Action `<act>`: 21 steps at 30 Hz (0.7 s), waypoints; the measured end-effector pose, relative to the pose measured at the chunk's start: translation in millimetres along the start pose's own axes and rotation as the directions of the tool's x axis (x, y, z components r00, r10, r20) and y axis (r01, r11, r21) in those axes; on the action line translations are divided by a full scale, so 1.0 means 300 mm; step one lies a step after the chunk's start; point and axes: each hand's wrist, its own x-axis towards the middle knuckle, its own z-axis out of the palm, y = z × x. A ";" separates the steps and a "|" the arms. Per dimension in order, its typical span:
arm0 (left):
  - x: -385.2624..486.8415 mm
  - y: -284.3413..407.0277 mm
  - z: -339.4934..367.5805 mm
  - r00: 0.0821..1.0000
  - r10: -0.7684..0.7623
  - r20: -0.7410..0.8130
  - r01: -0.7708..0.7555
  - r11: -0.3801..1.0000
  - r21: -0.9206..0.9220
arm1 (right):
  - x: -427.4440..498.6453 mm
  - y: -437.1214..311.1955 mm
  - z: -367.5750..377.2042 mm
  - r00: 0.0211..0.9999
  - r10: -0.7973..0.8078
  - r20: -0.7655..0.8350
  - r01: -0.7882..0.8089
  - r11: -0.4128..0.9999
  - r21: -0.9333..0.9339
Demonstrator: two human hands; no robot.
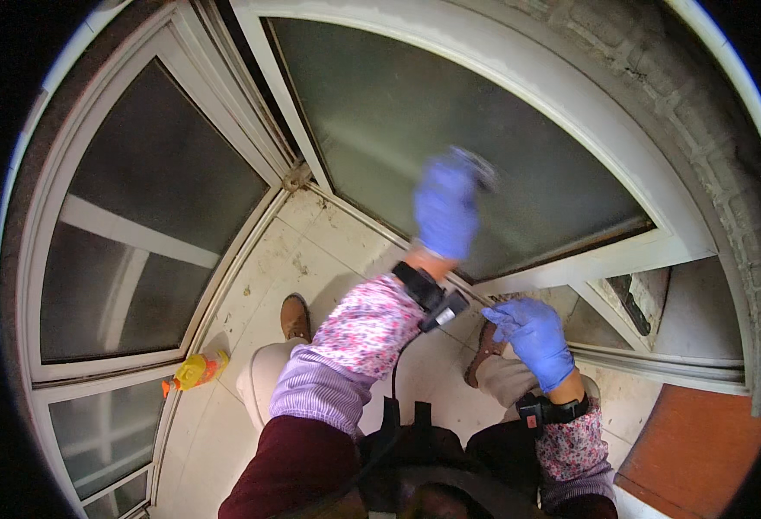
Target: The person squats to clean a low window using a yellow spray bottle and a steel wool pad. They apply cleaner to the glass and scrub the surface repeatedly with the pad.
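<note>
My left hand, in a blue glove, is raised in front of a large dark glass pane and blurred by motion. Its fingers are closed around a greyish pad, too smeared to identify, which appears to be against the glass. My right hand, gloved in the same blue, hovers near the lower corner of the white frame around that pane. Its fingers are bent and point left; no object shows in it, and the palm is hidden.
A yellow spray bottle with an orange nozzle stands by the left glazed panels. Pale floor tiles bear dirt marks. At right are an opening with a sliding track and a reddish-brown surface. Grey brickwork borders the frame.
</note>
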 end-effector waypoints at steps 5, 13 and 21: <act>0.319 -0.127 -0.105 0.690 -0.718 -0.093 0.558 0.609 -0.564 | -0.005 0.008 -0.001 0.996 0.086 -0.016 -0.085 0.996 0.031; 0.009 0.217 0.019 0.837 0.442 0.324 -0.377 0.893 -0.244 | 0.032 0.005 0.010 0.999 -0.004 -0.054 -0.003 0.993 -0.118; 0.347 -0.063 -0.086 0.718 -0.678 -0.155 0.504 0.660 -0.557 | 0.004 0.002 0.003 0.992 0.034 -0.121 -0.042 0.997 -0.069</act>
